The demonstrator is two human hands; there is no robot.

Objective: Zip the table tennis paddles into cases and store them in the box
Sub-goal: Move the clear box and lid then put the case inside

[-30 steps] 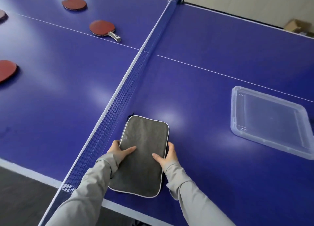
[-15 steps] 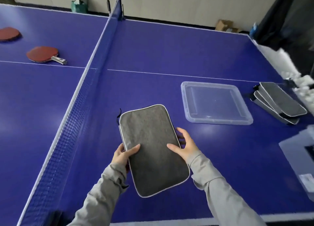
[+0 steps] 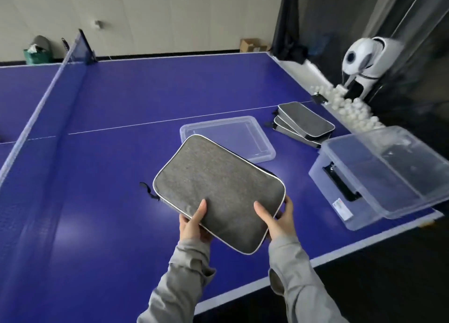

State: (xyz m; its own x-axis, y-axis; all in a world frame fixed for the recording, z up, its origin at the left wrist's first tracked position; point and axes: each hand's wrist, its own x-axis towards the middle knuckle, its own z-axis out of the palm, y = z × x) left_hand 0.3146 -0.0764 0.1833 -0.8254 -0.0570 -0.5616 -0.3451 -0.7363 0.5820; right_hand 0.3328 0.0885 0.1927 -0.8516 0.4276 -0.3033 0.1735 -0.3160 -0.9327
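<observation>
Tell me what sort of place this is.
Probably an indoor table tennis practice room. A blue table tennis table with a net fills the view, and at its far end stands a white ball-feeding machine beside a heap of white balls.

left hand [image 3: 193, 221] and right hand [image 3: 279, 219] both gripping, thumbs on top, forearms extended.

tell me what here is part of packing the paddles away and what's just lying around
Part of the job:
- grey case, held by left hand and right hand
- stack of grey cases
- clear box
- clear lid, lying flat on the table

Just lying about:
- white balls along the table's far edge
- white ball machine
- cardboard box on the floor
- net
</observation>
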